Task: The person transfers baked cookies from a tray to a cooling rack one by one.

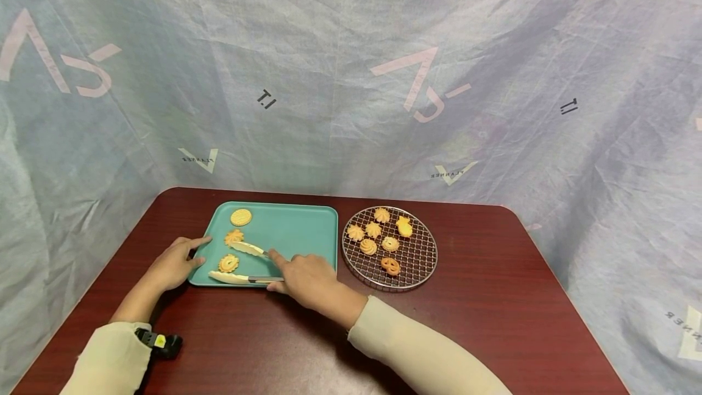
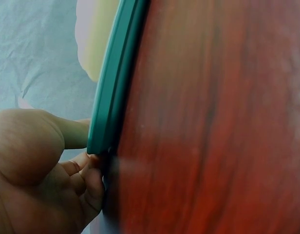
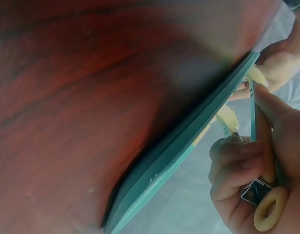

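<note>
My right hand [image 1: 309,282] holds a pair of tongs [image 1: 249,249] with pale scalloped tips, reaching in over the teal tray [image 1: 290,224]. Their two arms are spread, with a ring-shaped cookie [image 1: 228,263] lying between the tips. Just behind the upper tip is a flower-shaped cookie [image 1: 233,236], partly covered. Farther back on the tray lies a round, flat cookie [image 1: 241,217]. At the tray's left edge, my left hand [image 1: 172,264] pinches the rim [image 2: 108,97], thumb above and fingers curled beneath. A tan ring [image 3: 270,209] shows at the tongs' handle end in the right wrist view.
Right of the tray stands a round wire rack [image 1: 419,261] bearing several cookies, among them a pretzel-shaped cookie [image 1: 390,266] and a yellow cookie [image 1: 404,227]. Both rest on a dark red wooden table [image 1: 482,309]. A grey printed cloth [image 1: 329,78] hangs behind.
</note>
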Available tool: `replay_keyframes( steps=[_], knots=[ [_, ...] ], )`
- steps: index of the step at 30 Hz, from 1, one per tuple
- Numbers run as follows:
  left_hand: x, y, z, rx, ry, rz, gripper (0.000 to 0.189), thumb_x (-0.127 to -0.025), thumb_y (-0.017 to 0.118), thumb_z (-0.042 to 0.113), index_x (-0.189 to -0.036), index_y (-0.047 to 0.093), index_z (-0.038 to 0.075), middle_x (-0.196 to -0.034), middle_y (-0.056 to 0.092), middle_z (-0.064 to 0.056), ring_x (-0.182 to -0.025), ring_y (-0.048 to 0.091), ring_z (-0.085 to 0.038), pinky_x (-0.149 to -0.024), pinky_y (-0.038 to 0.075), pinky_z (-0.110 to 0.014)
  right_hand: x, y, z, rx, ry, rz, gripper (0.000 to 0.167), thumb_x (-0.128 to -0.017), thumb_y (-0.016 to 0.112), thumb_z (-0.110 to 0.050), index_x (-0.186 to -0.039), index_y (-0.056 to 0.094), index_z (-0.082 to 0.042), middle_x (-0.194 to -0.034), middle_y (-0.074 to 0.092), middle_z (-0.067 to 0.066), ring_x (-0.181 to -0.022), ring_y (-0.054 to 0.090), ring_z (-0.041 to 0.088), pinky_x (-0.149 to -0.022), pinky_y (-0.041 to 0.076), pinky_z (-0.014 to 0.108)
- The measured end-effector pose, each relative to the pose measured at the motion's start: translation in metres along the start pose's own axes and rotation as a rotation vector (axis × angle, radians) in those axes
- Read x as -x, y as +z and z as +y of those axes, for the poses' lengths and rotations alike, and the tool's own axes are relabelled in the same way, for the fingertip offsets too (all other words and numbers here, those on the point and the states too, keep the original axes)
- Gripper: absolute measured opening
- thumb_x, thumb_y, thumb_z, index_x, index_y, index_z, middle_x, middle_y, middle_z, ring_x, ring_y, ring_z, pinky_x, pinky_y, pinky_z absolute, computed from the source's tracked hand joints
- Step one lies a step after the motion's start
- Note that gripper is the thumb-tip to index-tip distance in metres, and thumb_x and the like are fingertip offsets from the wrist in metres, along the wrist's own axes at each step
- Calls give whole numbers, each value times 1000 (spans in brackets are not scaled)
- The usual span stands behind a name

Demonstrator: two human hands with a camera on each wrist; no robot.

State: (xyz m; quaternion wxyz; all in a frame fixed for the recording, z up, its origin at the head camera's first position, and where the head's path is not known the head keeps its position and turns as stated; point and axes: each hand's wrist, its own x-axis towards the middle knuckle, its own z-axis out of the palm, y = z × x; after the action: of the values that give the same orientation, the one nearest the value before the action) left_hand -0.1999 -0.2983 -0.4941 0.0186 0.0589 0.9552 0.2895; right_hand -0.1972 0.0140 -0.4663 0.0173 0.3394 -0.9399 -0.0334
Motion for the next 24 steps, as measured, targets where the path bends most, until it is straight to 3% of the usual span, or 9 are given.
replay_keyframes(
  steps=[24],
  knots=[
    [0,1,-2,-10,22,3,53,-102,63,5,-150,46,-8,-130,46,-38,-103,57,-42,-76,45,-47,6,-2,-6,-1,-33,63,59,-102,53,-60,-156,48,-37,-77,72,1,-54,54,13,-45,43,30]
  ],
)
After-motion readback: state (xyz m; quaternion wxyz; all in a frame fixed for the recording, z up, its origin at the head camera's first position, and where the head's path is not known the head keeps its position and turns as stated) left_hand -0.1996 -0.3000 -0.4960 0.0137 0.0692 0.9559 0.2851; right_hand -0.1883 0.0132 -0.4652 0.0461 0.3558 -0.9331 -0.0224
